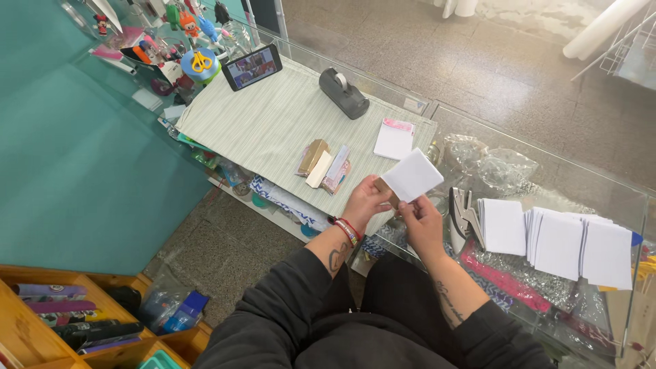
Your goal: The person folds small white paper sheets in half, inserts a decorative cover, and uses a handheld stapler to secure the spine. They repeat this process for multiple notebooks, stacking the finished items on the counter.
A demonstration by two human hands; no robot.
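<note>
Over the glass table [547, 171], both hands, left hand [365, 201] and right hand [420, 219], pinch a white paper sheet [412, 175] and small brown piece [384, 188]; loose grips could probably drop them.

A grey tape dispenser [344, 93] and a phone [252, 67] sit on a striped cloth [266, 126]. White paper stacks [577, 244] lie on the glass counter [547, 171].

Both arms reach forward, bent. The left hand [364, 201] and right hand [421, 217] are close together, fingers pinched.

Stapler [459, 217] and paper stacks [557, 242] rightward
</note>
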